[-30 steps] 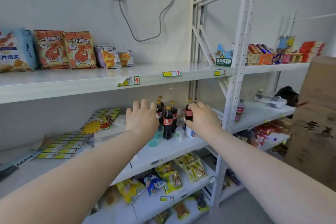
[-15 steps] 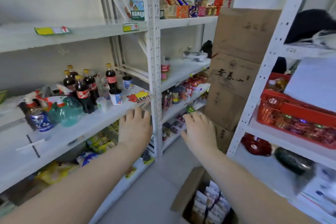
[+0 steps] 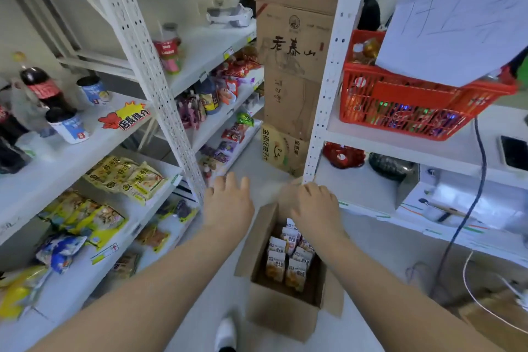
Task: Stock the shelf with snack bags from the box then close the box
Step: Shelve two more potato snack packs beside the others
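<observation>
Open box [image 3: 281, 314] seen on floor at 6 o'clock, flaps up, snack bags [image 3: 288, 261] packed upright inside. Left hand [image 3: 228, 206] held above it, fingers spread, empty. Right hand [image 3: 314, 206] loosely curled by far flap; grip cannot be told. Shelf [image 3: 57, 168] at 9 o'clock, stacked cartons [image 3: 294, 71] at 12, red basket [image 3: 414, 106] at 2.

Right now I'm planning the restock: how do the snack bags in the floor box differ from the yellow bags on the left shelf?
The snack bags stand upright in the box, packed in rows; the yellow bags lie flat and overlapping on the shelf. The snack bags are mostly white with an orange picture; the yellow bags are yellow with dark print. Both are small printed pouches, grouped by kind.
</observation>
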